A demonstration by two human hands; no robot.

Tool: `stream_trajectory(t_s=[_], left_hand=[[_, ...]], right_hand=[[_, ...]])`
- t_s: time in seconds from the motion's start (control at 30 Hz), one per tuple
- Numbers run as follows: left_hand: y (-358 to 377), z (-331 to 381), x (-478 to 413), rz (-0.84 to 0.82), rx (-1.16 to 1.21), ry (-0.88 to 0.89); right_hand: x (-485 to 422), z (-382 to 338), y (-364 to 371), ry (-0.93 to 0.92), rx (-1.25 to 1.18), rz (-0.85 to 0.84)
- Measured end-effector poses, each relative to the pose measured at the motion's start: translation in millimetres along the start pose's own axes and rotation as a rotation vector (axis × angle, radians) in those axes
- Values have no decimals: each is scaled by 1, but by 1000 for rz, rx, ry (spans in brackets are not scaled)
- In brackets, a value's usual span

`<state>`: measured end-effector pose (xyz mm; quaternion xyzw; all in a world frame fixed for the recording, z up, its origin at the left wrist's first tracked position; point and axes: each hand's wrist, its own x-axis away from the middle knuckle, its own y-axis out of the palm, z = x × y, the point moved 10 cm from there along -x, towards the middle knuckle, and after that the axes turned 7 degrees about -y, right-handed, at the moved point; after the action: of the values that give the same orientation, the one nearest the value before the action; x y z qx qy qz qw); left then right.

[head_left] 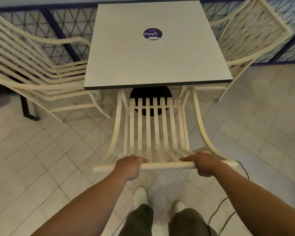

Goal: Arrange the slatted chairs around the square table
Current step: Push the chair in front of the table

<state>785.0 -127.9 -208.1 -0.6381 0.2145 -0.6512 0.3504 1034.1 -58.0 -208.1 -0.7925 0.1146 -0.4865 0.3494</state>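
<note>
Both hands, left hand (pixel 132 166) & right hand (pixel 203 163), clenched on top rail of cream slatted chair (pixel 152 126), frame centre, seat front under white square table (pixel 153 53). Step: tucking chair in. Next prob: straight push fwd, then let go.

The table top (pixel 152 53) at upper centre looks like smooth matt laminate, pale grey, with a dark edge strip along its near side. A glossy round sticker (pixel 152 34) lies on it. The three chairs, near one (pixel 153 130) at centre, one at left (pixel 32 70) and one at upper right (pixel 245 36), appear to be cream-painted tube and flat slats with a smooth, slightly satin coat; whether metal or plastic cannot be told. The floor (pixel 41 159) is pale stone-look tile, faintly mottled, with thin grout lines. The trousers (pixel 160 222) at the bottom edge are dull woven cloth.
</note>
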Motion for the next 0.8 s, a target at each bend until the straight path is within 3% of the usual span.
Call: stream_trajectory(t_s=[0.8], left_hand=[[-64,-24,-52,-35,1,-21]], right_hand=[[-60,0,-69,-139,65,-9]])
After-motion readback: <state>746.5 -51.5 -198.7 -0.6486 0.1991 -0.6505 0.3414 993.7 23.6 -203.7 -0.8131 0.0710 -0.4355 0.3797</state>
